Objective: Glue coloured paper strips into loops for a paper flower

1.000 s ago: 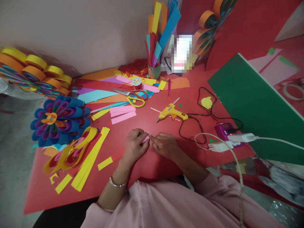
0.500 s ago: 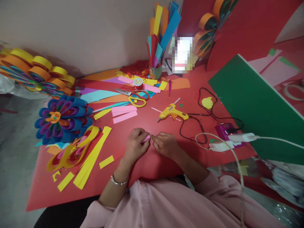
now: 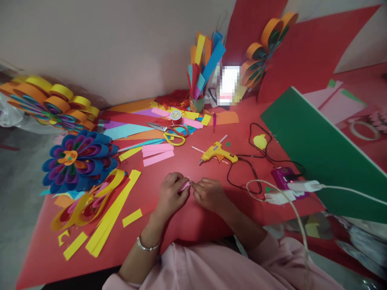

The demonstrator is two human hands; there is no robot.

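My left hand [image 3: 171,195] and my right hand [image 3: 208,194] meet over the red table [image 3: 193,217], fingertips touching. Both pinch a small pink paper strip [image 3: 185,186] that shows between the left fingers. A silver bangle sits on my left wrist. Beyond the hands lie loose pink strips [image 3: 157,153] and a yellow glue gun [image 3: 217,152] with its black cord. Scissors [image 3: 169,131] with red and yellow handles lie farther back.
A blue and purple paper flower [image 3: 78,159] and yellow strips [image 3: 111,211] lie at the left. A cup of coloured strips [image 3: 198,100] stands at the back. A green board [image 3: 326,149] leans at the right, with a power strip [image 3: 287,183] and white cables beside it.
The camera tipped up slightly, so everything sits lower in view. My hands stay together on the pink strip with hardly any movement.
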